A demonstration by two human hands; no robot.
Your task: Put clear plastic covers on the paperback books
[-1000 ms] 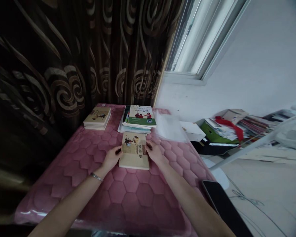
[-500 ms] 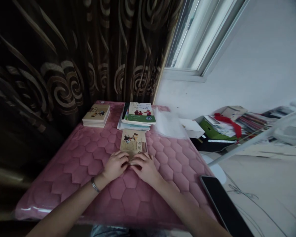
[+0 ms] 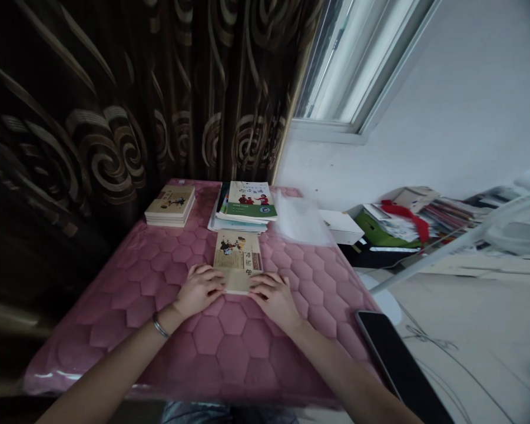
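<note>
A tan book (image 3: 237, 253) with small painted figures lies at the middle of the pink quilted table (image 3: 229, 347). My left hand (image 3: 201, 290) has its fingers on the book's near left corner. At the near right corner my right hand (image 3: 271, 297) rests, its fingers curled over the edge. Both hands grip the book between them, and its pale near edge shows in the gap. Beyond it sits a stack of books (image 3: 249, 201), the top one green and white. A second stack of tan books (image 3: 170, 205) is at the back left.
A clear plastic sheet (image 3: 301, 221) lies right of the stack, near a white box (image 3: 341, 227). A dark tablet-like object (image 3: 400, 359) is at the right edge. Patterned curtains (image 3: 115, 147) hang behind the table, and a white stand (image 3: 450, 250) leans across the right.
My hands have moved apart, from nearly touching at the middle of the book's near edge to its two corners. More of the near part of the book shows.
</note>
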